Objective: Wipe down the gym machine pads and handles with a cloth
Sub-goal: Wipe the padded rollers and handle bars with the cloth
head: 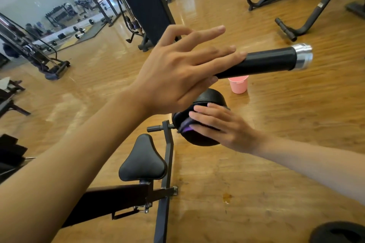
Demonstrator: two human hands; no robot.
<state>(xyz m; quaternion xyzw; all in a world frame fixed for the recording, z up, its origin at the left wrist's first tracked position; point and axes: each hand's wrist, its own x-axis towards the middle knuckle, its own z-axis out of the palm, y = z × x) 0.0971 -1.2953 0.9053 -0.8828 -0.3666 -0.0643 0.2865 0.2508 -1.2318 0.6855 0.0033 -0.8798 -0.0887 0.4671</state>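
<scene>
- The purple cloth (186, 125) sits at frame centre, pressed onto the round black pad (199, 141) by the right hand (221, 124), whose grip is flat with straight fingers.
- The handle (266, 61) lies just above the pad, its long axis running toward the right edge.
- The left hand (177, 77) is nearer it, grip spread apart, fingertips touching the bar; the cloth would have to come up.
</scene>
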